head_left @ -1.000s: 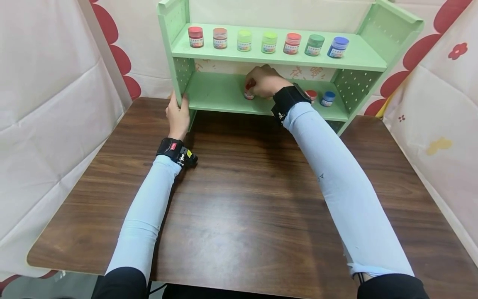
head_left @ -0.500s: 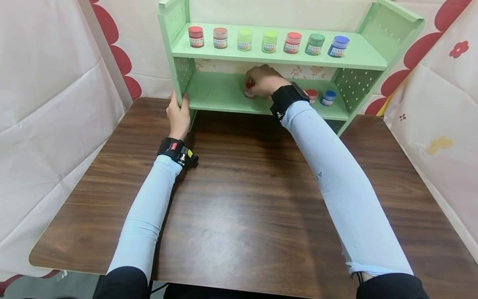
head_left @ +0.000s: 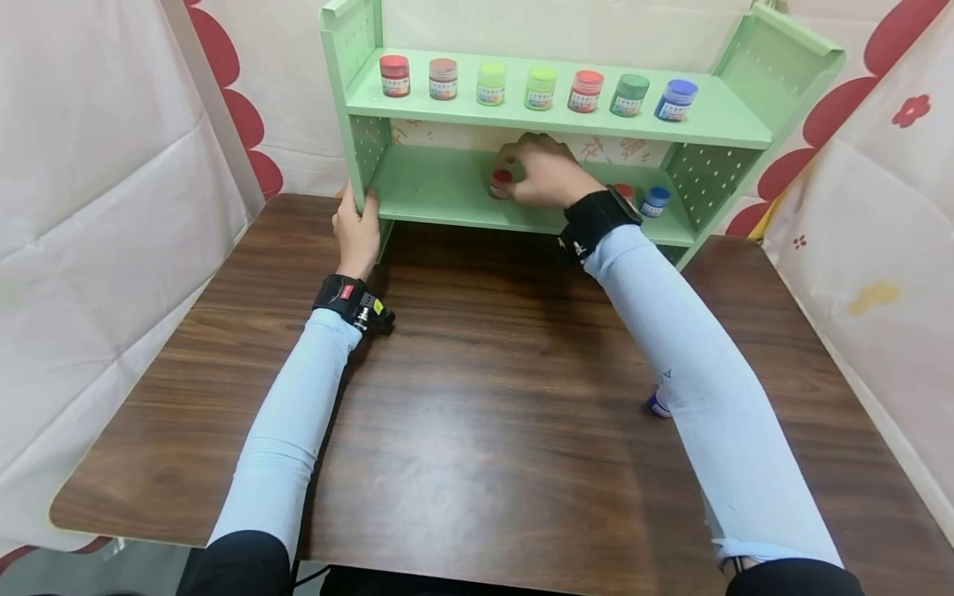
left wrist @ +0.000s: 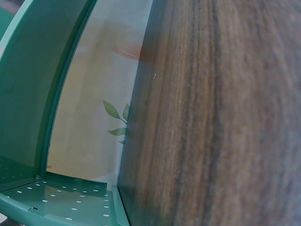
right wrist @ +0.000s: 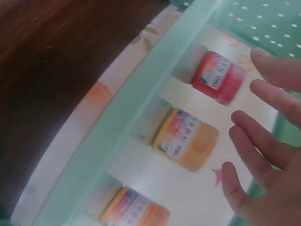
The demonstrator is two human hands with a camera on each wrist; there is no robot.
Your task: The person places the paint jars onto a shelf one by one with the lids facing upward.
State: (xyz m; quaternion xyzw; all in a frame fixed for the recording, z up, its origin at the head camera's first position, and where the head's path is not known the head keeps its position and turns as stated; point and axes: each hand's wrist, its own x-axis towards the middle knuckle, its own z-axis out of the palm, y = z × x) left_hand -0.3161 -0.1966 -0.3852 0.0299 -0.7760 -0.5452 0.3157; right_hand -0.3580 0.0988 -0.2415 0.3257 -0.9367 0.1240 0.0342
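My left hand (head_left: 355, 233) grips the left side panel of a green two-tier shelf (head_left: 432, 186), thumb on its inner side. At the lower tier, my right hand (head_left: 550, 170) is beside a small red paint jar (head_left: 501, 184), its fingers spread around the lid. The right wrist view shows these fingers (right wrist: 251, 136) loosely bent and apart from the red jar. A yellow paint jar (right wrist: 186, 139) and an orange one (right wrist: 136, 209) stand in line with it there; in the head view my right hand hides them. The left hand is outside the left wrist view.
Several coloured paint jars (head_left: 539, 88) line the upper tier. A red jar (head_left: 624, 193) and a blue jar (head_left: 655, 202) stand at the lower tier's right end. On the brown table (head_left: 462, 397), a dark blue jar (head_left: 659, 405) is partly hidden by my right forearm.
My right hand has let go of the red jar's lid and shifted slightly right. The right forearm moved right too, exposing the dark blue jar on the table. The left hand stays put.
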